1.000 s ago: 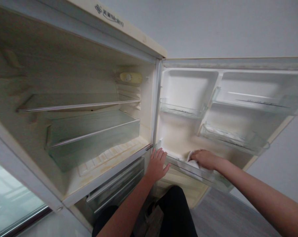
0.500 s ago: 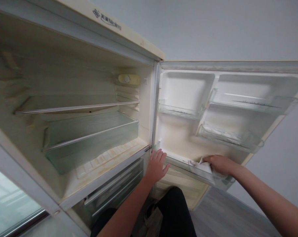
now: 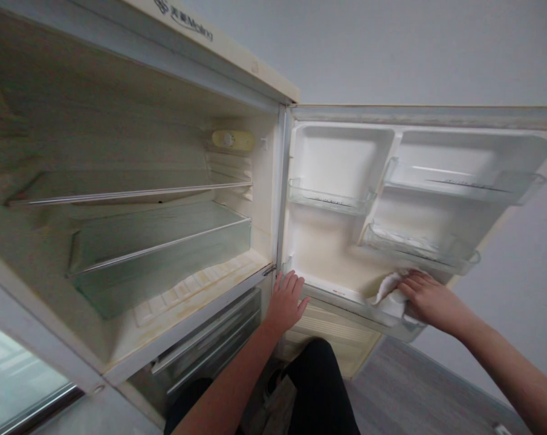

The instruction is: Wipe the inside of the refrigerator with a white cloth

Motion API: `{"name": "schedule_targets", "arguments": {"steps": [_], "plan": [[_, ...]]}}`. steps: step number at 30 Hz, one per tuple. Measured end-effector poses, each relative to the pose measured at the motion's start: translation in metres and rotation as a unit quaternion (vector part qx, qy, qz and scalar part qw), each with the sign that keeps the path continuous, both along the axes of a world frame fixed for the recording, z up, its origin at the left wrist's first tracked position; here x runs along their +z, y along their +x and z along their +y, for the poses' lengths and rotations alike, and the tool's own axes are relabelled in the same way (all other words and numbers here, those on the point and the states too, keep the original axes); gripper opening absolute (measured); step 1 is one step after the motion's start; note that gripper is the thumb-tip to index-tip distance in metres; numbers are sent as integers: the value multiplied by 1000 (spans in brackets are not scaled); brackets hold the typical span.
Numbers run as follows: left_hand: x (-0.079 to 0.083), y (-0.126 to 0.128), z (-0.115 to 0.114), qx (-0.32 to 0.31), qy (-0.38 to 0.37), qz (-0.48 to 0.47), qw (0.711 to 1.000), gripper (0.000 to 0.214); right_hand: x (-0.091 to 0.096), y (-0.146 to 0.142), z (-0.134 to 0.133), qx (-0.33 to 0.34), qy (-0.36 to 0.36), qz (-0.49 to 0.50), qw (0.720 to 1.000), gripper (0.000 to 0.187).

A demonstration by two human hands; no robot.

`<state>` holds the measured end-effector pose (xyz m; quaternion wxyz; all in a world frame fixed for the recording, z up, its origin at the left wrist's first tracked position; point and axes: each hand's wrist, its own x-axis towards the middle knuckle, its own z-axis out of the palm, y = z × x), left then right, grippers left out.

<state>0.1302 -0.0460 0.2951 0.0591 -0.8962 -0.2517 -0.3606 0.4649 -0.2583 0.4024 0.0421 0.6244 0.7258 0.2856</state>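
Note:
A white cloth (image 3: 391,297) is bunched in my right hand (image 3: 420,296), which presses it against the lower inner panel of the open refrigerator door (image 3: 332,241), just above the bottom door shelf (image 3: 368,313). Part of the cloth hangs down over that shelf. My left hand (image 3: 286,302) rests at the lower hinge-side corner of the door with its fingers spread and nothing in them. Left of it stands the refrigerator compartment (image 3: 262,199), with yellow-brown stains on its floor.
Inside the compartment are a glass shelf (image 3: 132,188) and a clear drawer (image 3: 173,260). Clear racks (image 3: 459,181) line the upper door. Below, a second open door (image 3: 336,335) hangs beside a lower drawer compartment (image 3: 214,338). My knee (image 3: 323,386) is under it.
My right hand has moved right and slightly up with the cloth along the door panel. My left hand stays at the hinge-side corner. The view has shifted slightly.

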Motion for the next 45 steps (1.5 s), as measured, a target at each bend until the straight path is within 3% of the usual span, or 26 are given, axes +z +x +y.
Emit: {"name": "schedule_targets", "arguments": {"steps": [4,6,9,13,20,25,45], "plan": [[0,0,0,0,1,2,1000,44,-5,-13,-15,-6,71,106,992,23],[0,0,0,-3,0,-2,1000,44,-18,-32,-19,-10,98,182,978,26],[1,0,0,-5,0,-8,1000,44,-42,-67,-19,39,74,256,963,24],[2,-2,1,-5,0,-10,1000,43,-70,-89,-11,140,80,240,957,29],[-2,0,3,-16,-1,-36,999,43,-96,-86,12,21,138,147,979,22],[-9,8,5,-11,-9,-94,995,47,-100,-93,15,23,150,64,986,32],[-9,7,7,-19,-17,-93,995,43,-99,-93,14,36,165,83,982,30]]}}
